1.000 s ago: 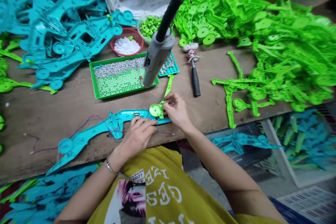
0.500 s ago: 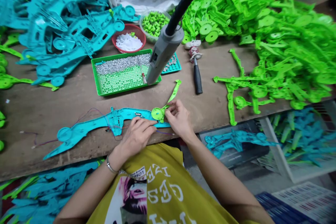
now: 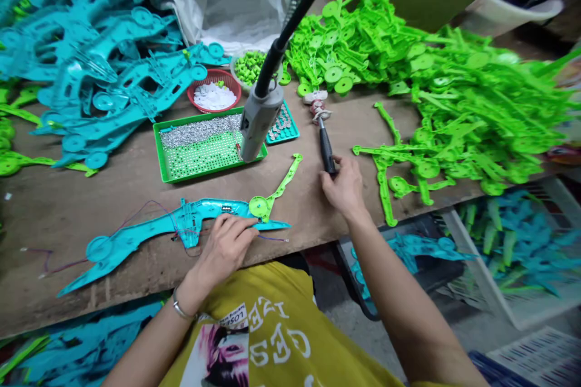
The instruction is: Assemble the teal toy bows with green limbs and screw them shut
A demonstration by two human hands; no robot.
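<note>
A long blue plastic bow-shaped shell (image 3: 145, 227) lies across the near part of the table, with thin red and blue wires and a small metal coil on it. My left hand (image 3: 229, 242) holds it down, fingers bent over its edge right of the middle. A green plastic arm with a round disc (image 3: 259, 206) sits on the shell's right part and slants up to the right. My right hand (image 3: 344, 187) is closed around the end of the black handle of a hammer (image 3: 325, 148). The hammer's head is wrapped in whitish and reddish material and rests on the table.
A green tray (image 3: 200, 157) of small metal pieces stands behind the shell, a grey power screwdriver (image 3: 261, 124) hanging over it. Behind are a red basket (image 3: 232, 81) and a tub of green pieces (image 3: 249, 66). Piled blue shells (image 3: 104, 66) and green arms (image 3: 436, 103) flank them.
My right hand has left the green arm and moved right to the hammer's handle, closing on it. My left hand stays on the blue shell. The camera view has shifted somewhat.
</note>
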